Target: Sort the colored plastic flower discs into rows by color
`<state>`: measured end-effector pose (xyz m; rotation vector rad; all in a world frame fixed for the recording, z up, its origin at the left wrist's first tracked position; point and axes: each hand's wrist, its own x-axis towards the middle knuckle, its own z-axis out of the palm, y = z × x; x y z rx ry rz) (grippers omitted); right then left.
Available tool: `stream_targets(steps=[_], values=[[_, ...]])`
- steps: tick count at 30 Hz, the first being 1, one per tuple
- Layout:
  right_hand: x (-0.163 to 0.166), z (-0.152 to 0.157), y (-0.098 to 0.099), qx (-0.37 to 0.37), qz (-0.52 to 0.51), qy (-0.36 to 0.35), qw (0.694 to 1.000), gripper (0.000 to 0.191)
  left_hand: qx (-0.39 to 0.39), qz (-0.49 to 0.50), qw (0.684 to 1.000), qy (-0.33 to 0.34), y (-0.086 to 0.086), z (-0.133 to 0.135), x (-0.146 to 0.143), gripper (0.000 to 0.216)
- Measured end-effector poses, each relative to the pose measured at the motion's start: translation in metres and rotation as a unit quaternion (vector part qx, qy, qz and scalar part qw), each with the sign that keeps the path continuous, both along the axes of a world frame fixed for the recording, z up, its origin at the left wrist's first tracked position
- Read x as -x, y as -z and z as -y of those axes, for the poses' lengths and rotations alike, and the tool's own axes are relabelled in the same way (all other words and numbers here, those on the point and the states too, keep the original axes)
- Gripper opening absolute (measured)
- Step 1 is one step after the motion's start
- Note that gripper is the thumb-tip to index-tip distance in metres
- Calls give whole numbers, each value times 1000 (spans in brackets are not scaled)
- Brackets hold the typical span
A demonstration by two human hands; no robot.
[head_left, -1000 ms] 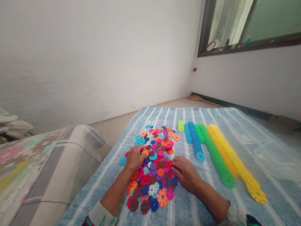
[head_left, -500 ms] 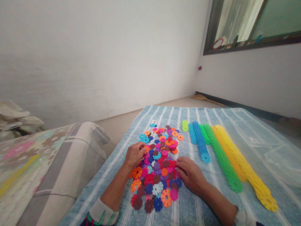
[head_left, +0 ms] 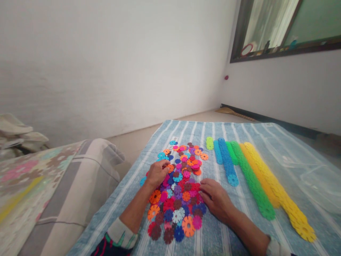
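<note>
A heap of flat, notched plastic discs (head_left: 179,185) in orange, red, blue, pink and purple lies on a blue striped cloth (head_left: 234,231). My left hand (head_left: 157,172) rests on the heap's left edge, fingers curled and pinching at an orange disc. On the heap's right edge sits my right hand (head_left: 215,200), palm down, fingers bent with the tips among the discs; nothing shows in its grip. Sorted rows lie to the right: light green (head_left: 209,143), blue (head_left: 226,160), green (head_left: 250,179), yellow (head_left: 277,192).
A folded grey and patterned blanket (head_left: 66,199) lies at the left. A clear plastic bag (head_left: 306,170) rests on the cloth at the right. White walls and a dark-framed window (head_left: 287,28) stand beyond; bare floor shows past the cloth's far edge.
My left hand slid a little up and right along the heap's edge onto an orange disc. The right hand barely moved. The camera view shifted slightly.
</note>
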<state>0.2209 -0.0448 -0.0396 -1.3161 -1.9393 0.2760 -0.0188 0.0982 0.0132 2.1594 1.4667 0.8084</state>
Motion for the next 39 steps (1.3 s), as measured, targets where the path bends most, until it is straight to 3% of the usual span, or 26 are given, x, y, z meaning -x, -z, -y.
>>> stream_targets(steps=[8, 13, 18, 25, 31, 39], values=[[1, -1, -2, 3, 4, -1, 1000, 18, -40, -81, 996, 17, -20, -35, -51, 26], [1, -1, -3, 10, 5, -2, 1000, 17, -27, -113, 993, 30, -16, -45, -85, 25], [1, -1, -3, 17, 0, 2, 1000, 15, 10, -149, 987, 51, -13, -45, -78, 25], [3, -2, -6, 8, 2, 5, 1000, 15, 59, -176, 979, 80, -27, -56, -53, 19], [3, -2, -5, 10, 3, 6, 1000, 16, 40, -180, 981, 62, -22, -69, -68, 26], [3, -3, -3, 13, 8, 7, 1000, 16, 36, -231, 969, 80, -13, -77, -79, 19]])
